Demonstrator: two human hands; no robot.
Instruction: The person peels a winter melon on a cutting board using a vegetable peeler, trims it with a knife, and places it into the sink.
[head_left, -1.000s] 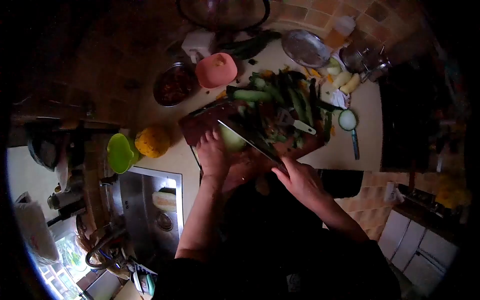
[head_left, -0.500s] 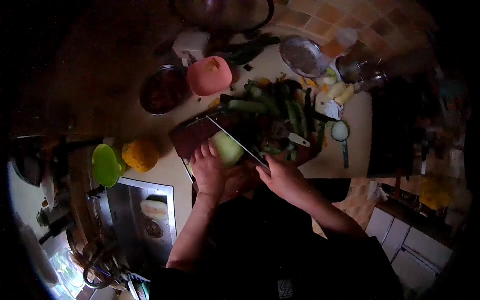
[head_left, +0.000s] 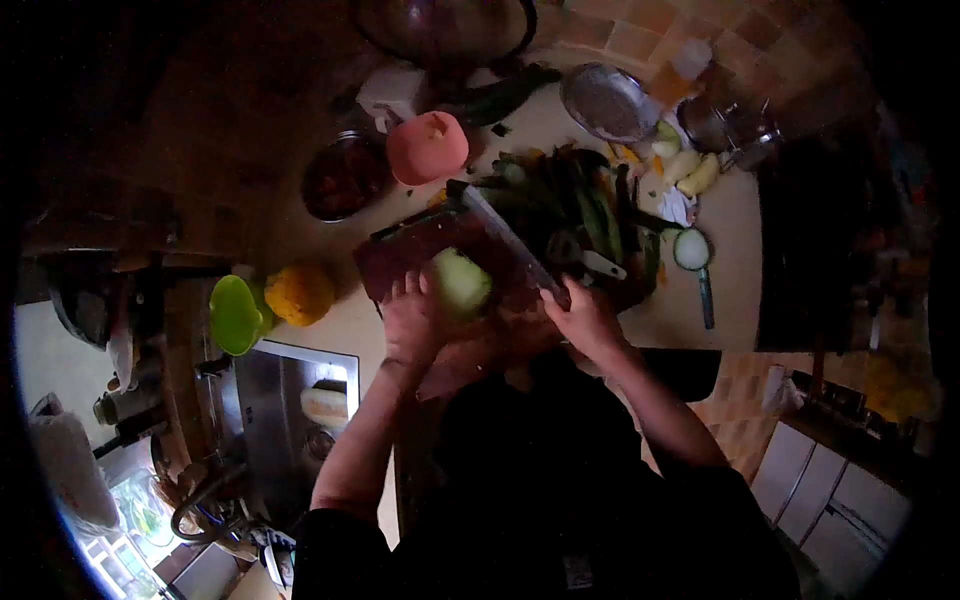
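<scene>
A pale green, peeled-looking chunk of vegetable (head_left: 462, 281) lies on the dark reddish cutting board (head_left: 395, 255). My left hand (head_left: 412, 318) rests at its left side, fingers stretched out over the board; whether the thumb touches the chunk is hard to see. My right hand (head_left: 585, 318) is closed around the handle of a kitchen knife (head_left: 510, 237). The blade points up and left, to the right of the chunk and apart from it. Beyond the blade, a heap of dark green peelings (head_left: 595, 215) covers the board's far right, with a white-handled peeler (head_left: 603, 265) on it.
Behind the board stand a pink bowl (head_left: 428, 150) and a dark-filled metal bowl (head_left: 343, 180). A lime-green bowl (head_left: 233, 315) and an orange-yellow squash-like item (head_left: 300, 295) sit left, above the sink (head_left: 352, 375). A white-filled scoop (head_left: 691, 250) lies right.
The knife has moved off the chunk to the right, its blade face now turned into view. My left hand's fingers have slipped off the chunk to its left side.
</scene>
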